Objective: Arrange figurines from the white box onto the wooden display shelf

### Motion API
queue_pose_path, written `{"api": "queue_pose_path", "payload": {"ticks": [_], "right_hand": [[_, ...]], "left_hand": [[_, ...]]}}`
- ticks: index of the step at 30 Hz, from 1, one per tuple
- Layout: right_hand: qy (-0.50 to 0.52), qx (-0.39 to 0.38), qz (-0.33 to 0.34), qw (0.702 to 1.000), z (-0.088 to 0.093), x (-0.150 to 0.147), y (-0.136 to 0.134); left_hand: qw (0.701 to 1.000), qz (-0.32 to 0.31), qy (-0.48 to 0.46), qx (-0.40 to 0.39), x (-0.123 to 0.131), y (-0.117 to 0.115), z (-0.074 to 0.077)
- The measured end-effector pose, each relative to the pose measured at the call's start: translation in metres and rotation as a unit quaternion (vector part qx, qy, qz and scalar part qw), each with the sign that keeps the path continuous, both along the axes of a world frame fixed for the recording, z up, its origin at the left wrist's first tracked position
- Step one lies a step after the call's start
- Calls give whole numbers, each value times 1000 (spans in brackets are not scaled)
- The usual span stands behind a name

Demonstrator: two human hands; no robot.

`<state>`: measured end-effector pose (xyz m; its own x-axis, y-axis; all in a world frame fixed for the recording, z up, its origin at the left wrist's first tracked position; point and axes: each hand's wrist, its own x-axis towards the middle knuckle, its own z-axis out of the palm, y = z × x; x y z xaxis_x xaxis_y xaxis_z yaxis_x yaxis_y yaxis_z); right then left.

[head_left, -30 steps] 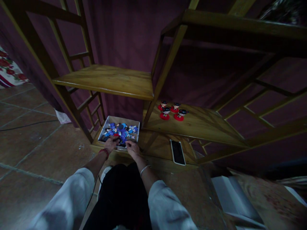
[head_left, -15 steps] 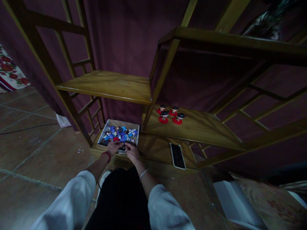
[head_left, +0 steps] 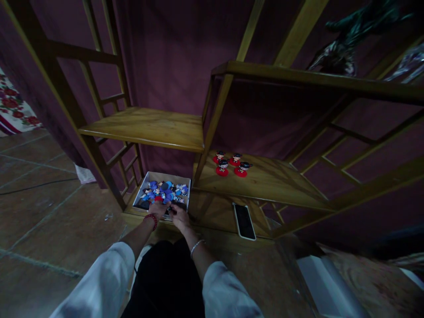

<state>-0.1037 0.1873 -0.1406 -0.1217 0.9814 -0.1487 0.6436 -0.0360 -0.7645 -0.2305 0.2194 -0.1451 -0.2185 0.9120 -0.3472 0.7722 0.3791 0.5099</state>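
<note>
A white open box (head_left: 139,189) sits on the bottom board of the wooden shelf, filled with several small figurines (head_left: 165,189) in blue, purple and red. Over its front edge my left hand (head_left: 158,210) and my right hand (head_left: 179,216) come together, fingers closed and almost touching. Between the fingertips is something small and dark, too dim to name. A red bead bracelet circles my left wrist, a pale one my right.
Several black-haired figurines on red bases (head_left: 240,170) stand on the shelf board to the right. Below them lies a phone (head_left: 244,222) with a pale rim. An upper board (head_left: 149,128) juts out above the box. A white box-like object (head_left: 323,282) is on the floor at right.
The camera view has tilted and shifted slightly, so the shelf appears lower and further left. My hands stay together at the box's front edge, with fingers a little repositioned.
</note>
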Motion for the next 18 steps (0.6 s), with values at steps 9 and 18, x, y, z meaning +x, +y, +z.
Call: {"api": "queue_pose_path", "payload": {"ticks": [9, 18], "right_hand": [[-26, -32, -3, 999, 0, -2, 4], [-67, -34, -16, 997, -5, -6, 6]], "left_hand": [[1000, -22, 19, -5, 6, 0, 4], [998, -53, 2, 17, 6, -5, 9]]}}
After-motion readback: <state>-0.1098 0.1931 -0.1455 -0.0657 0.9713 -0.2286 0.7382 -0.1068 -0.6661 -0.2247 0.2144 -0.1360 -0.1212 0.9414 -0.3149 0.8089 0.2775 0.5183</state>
